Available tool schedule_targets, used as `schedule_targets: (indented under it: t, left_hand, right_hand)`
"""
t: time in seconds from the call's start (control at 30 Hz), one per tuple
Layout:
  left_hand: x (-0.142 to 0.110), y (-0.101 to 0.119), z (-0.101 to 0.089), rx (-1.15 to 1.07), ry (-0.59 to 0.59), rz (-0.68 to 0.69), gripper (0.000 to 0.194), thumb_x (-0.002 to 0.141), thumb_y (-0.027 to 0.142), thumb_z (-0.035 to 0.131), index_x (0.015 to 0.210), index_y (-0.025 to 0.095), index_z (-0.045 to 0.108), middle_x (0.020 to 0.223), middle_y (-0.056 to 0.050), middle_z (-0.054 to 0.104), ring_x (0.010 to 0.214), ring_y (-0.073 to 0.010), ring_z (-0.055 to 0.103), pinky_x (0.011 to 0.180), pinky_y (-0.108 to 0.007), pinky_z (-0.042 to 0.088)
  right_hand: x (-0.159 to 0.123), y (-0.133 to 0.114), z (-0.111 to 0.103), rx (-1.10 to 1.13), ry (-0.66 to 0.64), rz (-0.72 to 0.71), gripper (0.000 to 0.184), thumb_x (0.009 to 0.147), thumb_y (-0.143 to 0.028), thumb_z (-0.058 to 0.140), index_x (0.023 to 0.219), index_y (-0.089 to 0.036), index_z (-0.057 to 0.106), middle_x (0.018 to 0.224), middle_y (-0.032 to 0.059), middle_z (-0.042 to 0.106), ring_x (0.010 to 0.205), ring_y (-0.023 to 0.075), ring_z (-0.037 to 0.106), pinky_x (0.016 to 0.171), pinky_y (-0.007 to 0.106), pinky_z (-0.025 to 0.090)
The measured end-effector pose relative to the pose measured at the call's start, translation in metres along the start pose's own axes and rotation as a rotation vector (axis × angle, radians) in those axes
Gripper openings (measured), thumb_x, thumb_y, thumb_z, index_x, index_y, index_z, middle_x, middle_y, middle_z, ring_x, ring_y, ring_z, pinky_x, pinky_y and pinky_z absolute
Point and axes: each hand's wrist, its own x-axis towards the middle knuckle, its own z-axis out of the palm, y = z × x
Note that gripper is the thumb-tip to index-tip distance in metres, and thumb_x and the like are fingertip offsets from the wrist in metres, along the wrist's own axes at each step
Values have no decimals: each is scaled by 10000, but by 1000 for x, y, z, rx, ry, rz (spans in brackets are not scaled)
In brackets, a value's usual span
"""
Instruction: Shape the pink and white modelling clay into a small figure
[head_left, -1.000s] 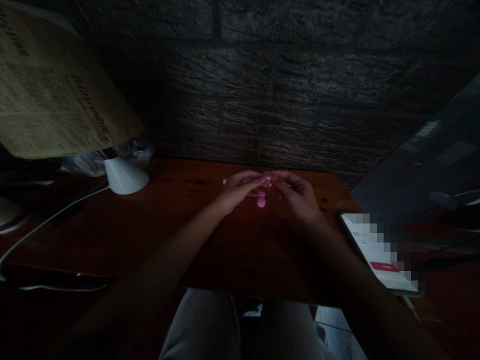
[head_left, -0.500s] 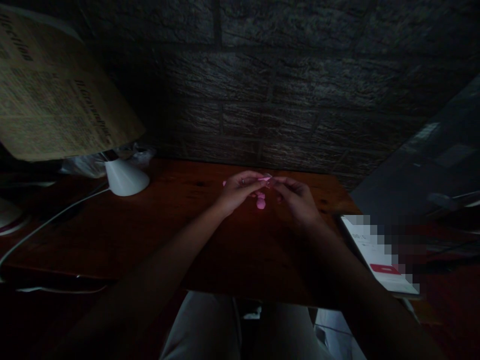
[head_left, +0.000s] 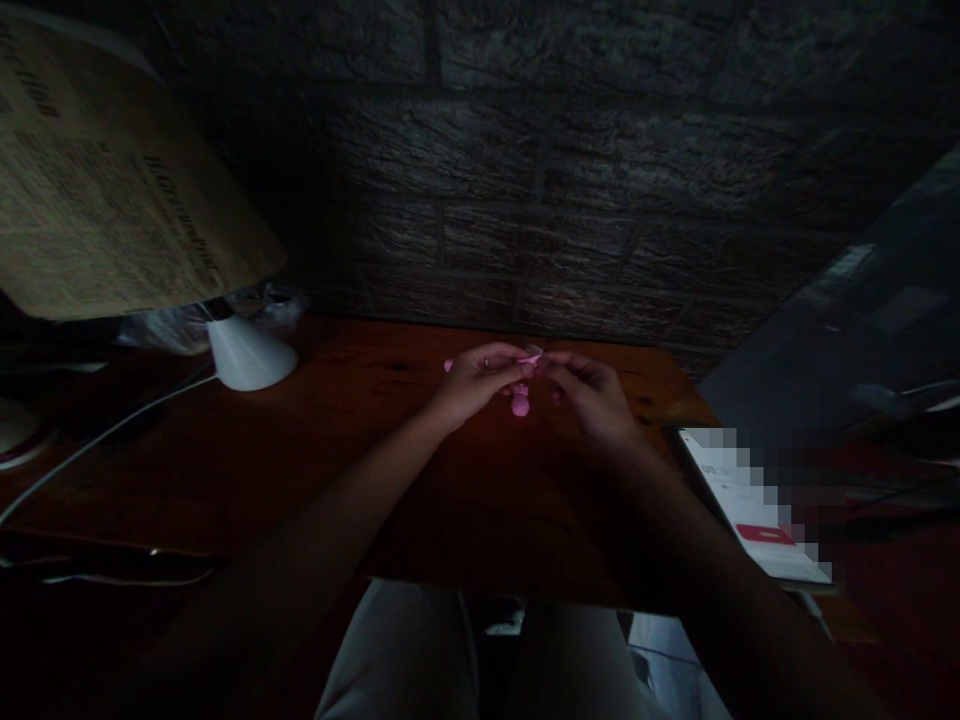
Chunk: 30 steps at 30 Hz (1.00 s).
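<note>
A small pink piece, soft-looking like modelling clay, sits between the fingertips of both my hands above the desk. My left hand is closed in a pinch on its left side. The thumb and fingers of my right hand press together at its right edge. Just below the fingers a rounded pink lump shows, with a smaller bit above it partly hidden by my left hand. Another pink bit peeks out behind my left hand. The scene is dark, so fine detail is lost.
On the wooden desk, a lamp with a white cone base and newsprint shade stands left, its cable trailing. Clear plastic lies behind it. A tablet-like lit screen lies at the right edge. A brick-patterned wall rises behind.
The pink piece between my fingertips has tilted slightly, its right end now higher. Both hands stay in nearly the same place. The whole view has shifted a little.
</note>
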Motion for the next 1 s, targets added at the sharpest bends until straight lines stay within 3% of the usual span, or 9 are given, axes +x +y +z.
schedule_targets:
  t: [0.47, 0.63, 0.73, 1.0]
  left_hand:
    - [0, -5, 4, 5, 18, 43, 211, 804, 274, 802, 969, 154, 745, 825, -52, 758, 717, -141, 703, 697, -286, 558]
    - [0, -4, 5, -22, 53, 40, 276, 770, 362, 830, 953, 172, 748, 879, -52, 781, 707, -133, 704, 681, -278, 561]
    - [1, -2, 4, -25, 73, 25, 264, 767, 360, 827, 950, 183, 755, 894, -50, 787, 711, -129, 704, 669, -262, 554]
    - [0, -3, 5, 17, 49, 75, 257, 761, 351, 828, 917, 165, 743, 856, -45, 775, 672, -119, 688, 657, -263, 552]
  right_hand:
    - [-2, 2, 7, 1, 5, 34, 226, 735, -434, 727, 766, -210, 718, 658, 3, 642, 569, 119, 490, 544, 268, 405]
    - [-4, -3, 11, 108, -70, 137, 274, 728, -481, 747, 778, -214, 716, 670, 10, 668, 569, 125, 522, 532, 266, 394]
    - [-5, -4, 10, 85, -105, 120, 258, 747, -474, 755, 818, -226, 741, 699, 17, 681, 591, 133, 542, 554, 277, 409]
    - [-1, -1, 3, 81, 13, 64, 186, 732, -394, 789, 783, -218, 752, 851, 21, 725, 578, 98, 501, 549, 265, 409]
